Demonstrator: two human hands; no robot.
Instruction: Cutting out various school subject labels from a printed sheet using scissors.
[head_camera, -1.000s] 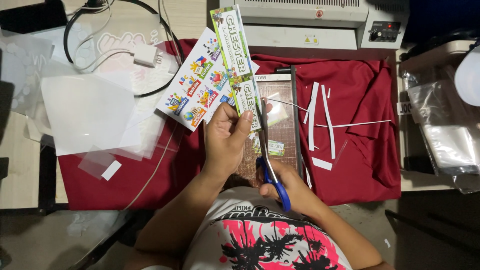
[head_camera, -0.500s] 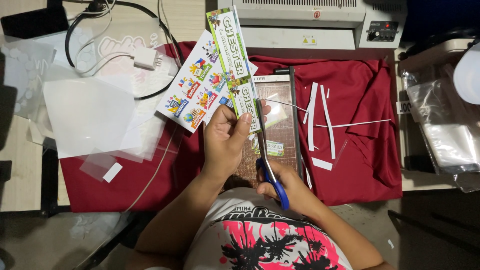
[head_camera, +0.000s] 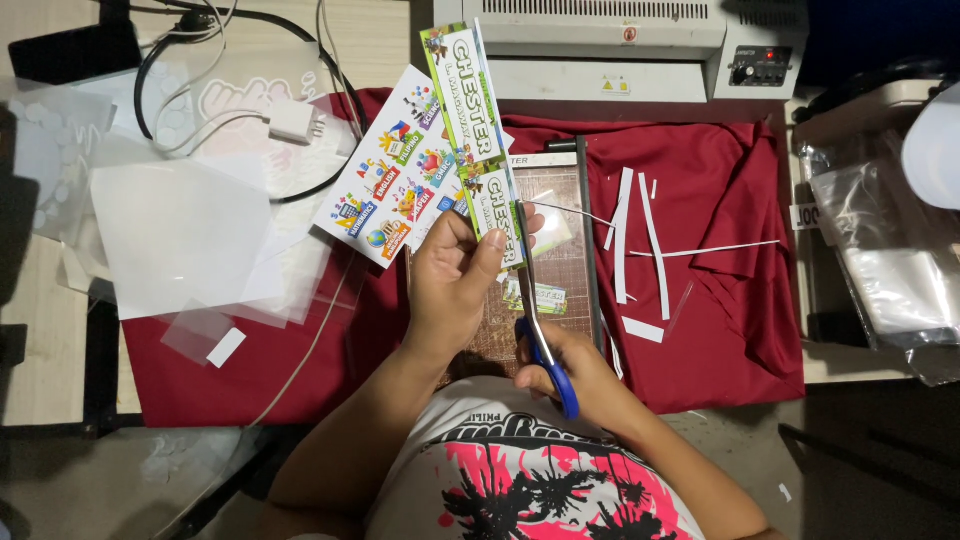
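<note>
My left hand (head_camera: 455, 290) holds a long laminated strip of colourful printed labels (head_camera: 470, 120) upright, pinched near its lower end. My right hand (head_camera: 580, 375) grips blue-handled scissors (head_camera: 540, 330), whose blades run up along the right edge of the strip. Behind the strip lies a laminated sheet of small colourful picture stickers (head_camera: 385, 185). Both hands work over a brown paper trimmer board (head_camera: 570, 190) resting on a dark red cloth (head_camera: 720, 300).
White paper offcuts (head_camera: 640, 240) lie on the cloth to the right. A white laminator (head_camera: 620, 45) stands at the top. Clear laminating pouches (head_camera: 175, 235), a charger with cables (head_camera: 295, 120) and a black phone (head_camera: 70, 50) are at left; plastic bags (head_camera: 880, 240) at right.
The strip and both hands have barely shifted; the scissors stay against the strip's right edge. The view has drifted slightly.
</note>
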